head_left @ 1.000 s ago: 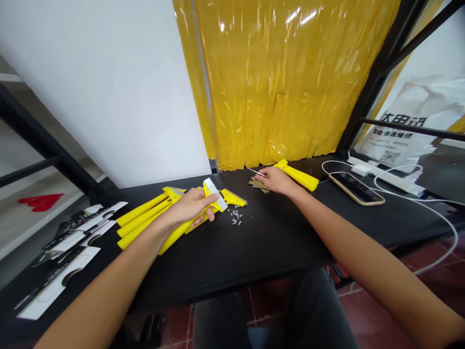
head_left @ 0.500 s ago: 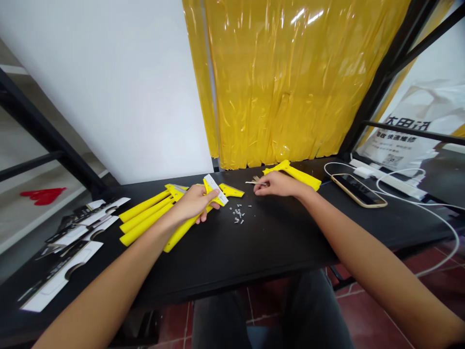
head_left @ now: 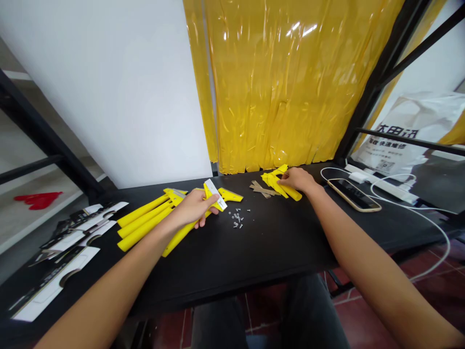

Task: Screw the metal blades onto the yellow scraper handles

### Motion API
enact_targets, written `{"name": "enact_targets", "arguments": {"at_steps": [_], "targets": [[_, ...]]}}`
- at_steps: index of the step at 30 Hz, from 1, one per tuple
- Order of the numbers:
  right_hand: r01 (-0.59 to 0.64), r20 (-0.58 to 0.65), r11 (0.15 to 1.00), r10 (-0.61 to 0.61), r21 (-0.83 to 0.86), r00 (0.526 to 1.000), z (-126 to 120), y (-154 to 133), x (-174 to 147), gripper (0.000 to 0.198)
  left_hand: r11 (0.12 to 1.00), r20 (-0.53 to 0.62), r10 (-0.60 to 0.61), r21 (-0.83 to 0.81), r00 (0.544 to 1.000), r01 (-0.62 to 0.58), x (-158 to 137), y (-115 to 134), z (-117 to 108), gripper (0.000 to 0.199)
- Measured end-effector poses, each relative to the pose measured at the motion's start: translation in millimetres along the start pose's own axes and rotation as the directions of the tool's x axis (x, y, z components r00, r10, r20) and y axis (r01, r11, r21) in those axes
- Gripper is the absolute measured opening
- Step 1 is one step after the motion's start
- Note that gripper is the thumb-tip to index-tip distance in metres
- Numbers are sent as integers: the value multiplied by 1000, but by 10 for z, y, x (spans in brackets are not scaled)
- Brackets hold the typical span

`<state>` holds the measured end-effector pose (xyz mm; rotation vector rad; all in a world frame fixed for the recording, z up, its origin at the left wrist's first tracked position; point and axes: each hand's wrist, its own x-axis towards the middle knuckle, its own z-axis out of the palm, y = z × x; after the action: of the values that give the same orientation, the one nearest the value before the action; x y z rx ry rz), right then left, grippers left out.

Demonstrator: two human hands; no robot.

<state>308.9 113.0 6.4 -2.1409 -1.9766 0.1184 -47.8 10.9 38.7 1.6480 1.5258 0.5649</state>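
Observation:
My left hand (head_left: pixel 196 206) is closed around a yellow scraper, with a white plate (head_left: pixel 215 193) across its head by my thumb. Several long-handled yellow scrapers (head_left: pixel 145 220) lie beside and under that hand. My right hand (head_left: pixel 300 179) is at the back of the table, its fingers pinched on a small pile of yellow scraper pieces (head_left: pixel 271 180); the fingertips are partly hidden. Thin brownish strips (head_left: pixel 262 190) lie crossed just left of the pile. Small screws and nuts (head_left: pixel 237 218) are scattered between my hands.
White and black cards (head_left: pixel 60 276) lie spread at the left of the black table (head_left: pixel 261 252). To the right are a phone (head_left: pixel 354 195), a power strip (head_left: pixel 381 184) and white cables. A yellow plastic curtain (head_left: pixel 290 87) and a white panel (head_left: pixel 119 87) stand behind.
My right hand has moved right, from the thin strips to the yellow pieces; the light strip it held is out of its fingers. My left hand stays on its scraper.

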Motion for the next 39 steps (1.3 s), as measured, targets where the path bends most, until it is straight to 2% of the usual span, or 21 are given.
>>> {"name": "enact_targets", "arguments": {"at_steps": [2,6,11,17,19,21,24,26,27,29,31,39], "targets": [[4,-11,1000,-5,-17,1000,3,-63,-30,40,1000,3,1,3,1000,-1,5,-5,-1,38],[121,-96,992,-123,-24,988,-17,-187,-89,46,1000,5,2,13,1000,-2,12,-13,1,35],[158,69,987,-155,-35,986,22,-220,-103,37,999,17,20,35,1000,-21,18,-22,-1,33],[154,29,980,-159,126,987,35,-195,-61,16,999,52,41,21,998,-42,16,-29,-9,37],[188,14,959,-195,213,981,-15,-235,-100,15,998,69,51,20,996,-53,7,-22,-7,38],[227,6,868,-256,442,967,-74,-329,-187,23,998,105,67,-8,992,-66,-8,-9,2,39],[172,54,531,-383,830,922,-127,-572,-394,33,993,164,90,-86,982,-77,-43,19,25,41],[109,85,355,-489,928,868,-116,-766,-551,34,988,191,102,-130,976,-78,-69,40,44,42],[84,92,302,-524,950,847,-95,-859,-623,33,986,205,105,-146,973,-76,-82,50,53,43],[61,107,268,-570,962,815,-33,-1018,-743,34,984,231,103,-166,968,-66,-102,65,71,44],[49,131,279,-593,959,795,37,-1126,-822,35,983,251,102,-173,963,-59,-115,70,86,42],[26,178,332,-570,943,802,125,-1211,-887,27,987,256,91,-155,963,-52,-111,51,133,35]]}}
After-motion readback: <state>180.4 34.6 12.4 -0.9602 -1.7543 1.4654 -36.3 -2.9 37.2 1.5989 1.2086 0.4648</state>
